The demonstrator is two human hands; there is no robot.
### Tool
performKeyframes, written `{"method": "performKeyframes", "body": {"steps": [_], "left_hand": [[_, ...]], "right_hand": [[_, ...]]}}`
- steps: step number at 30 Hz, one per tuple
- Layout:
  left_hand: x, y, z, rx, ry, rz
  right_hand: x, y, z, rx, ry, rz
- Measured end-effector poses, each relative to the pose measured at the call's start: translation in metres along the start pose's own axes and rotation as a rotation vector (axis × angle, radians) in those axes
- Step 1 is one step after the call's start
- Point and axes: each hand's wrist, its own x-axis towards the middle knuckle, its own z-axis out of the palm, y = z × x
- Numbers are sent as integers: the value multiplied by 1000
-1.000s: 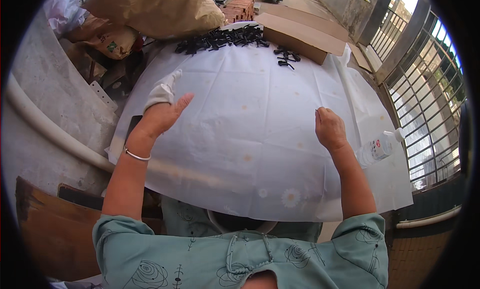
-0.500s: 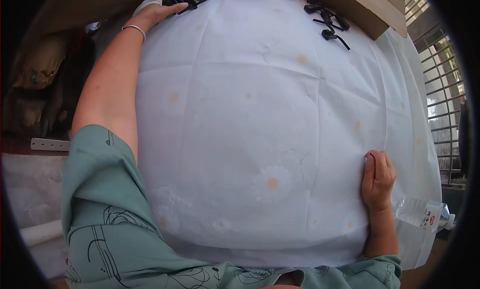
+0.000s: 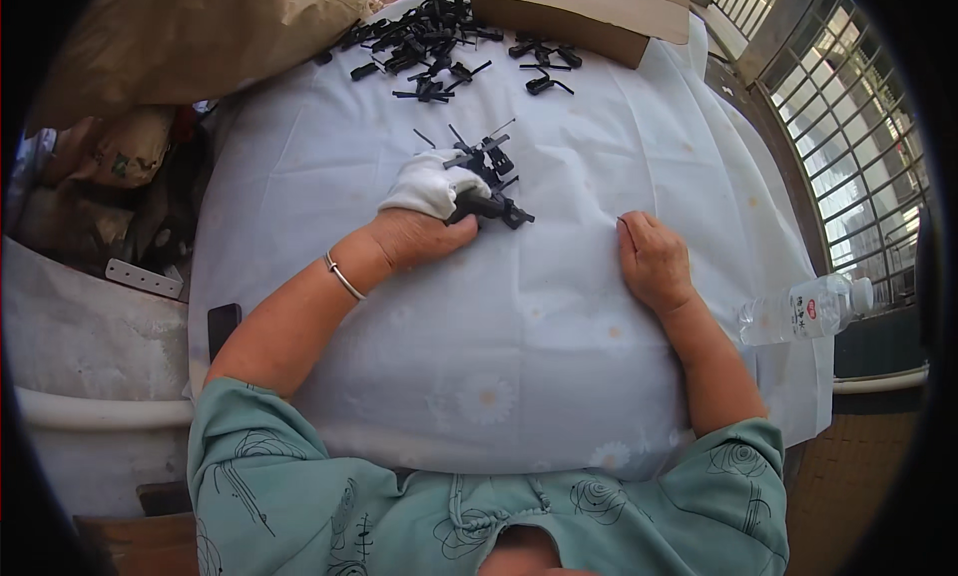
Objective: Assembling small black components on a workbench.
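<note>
My left hand, partly covered by a white glove with the thumb bare, curls round a cluster of small black plastic parts with thin rods above the middle of the white cloth. Some of these parts stick out past its fingers, and the grip itself is partly hidden. On the right, my right hand rests on the cloth with its fingers closed together; what they hold, if anything, is hidden. Farther back lies a loose pile of the same black parts, with several more beside it.
A cardboard box stands at the back edge of the cloth-covered table. A clear plastic bottle lies at the right, near a metal grille. Brown paper wrapping is at the back left; a dark phone-like object lies by my left forearm.
My left hand has come back from the far pile toward the middle, bringing a cluster of black parts. The view has shifted, showing more of the pile and box; my right hand stays closed.
</note>
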Motion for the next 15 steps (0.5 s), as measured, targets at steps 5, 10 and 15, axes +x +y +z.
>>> {"method": "performKeyframes", "body": {"steps": [5,10,15], "left_hand": [[8,56,-47,-445,-517,58],[72,-34,-75,-381,-210,-536],[117,-222,-29,242,39,-560]], "right_hand": [[-2,7,1,46,13,-12],[-8,11,-1,44,-26,-3],[-8,-4,-7,62,-69,-14]]}}
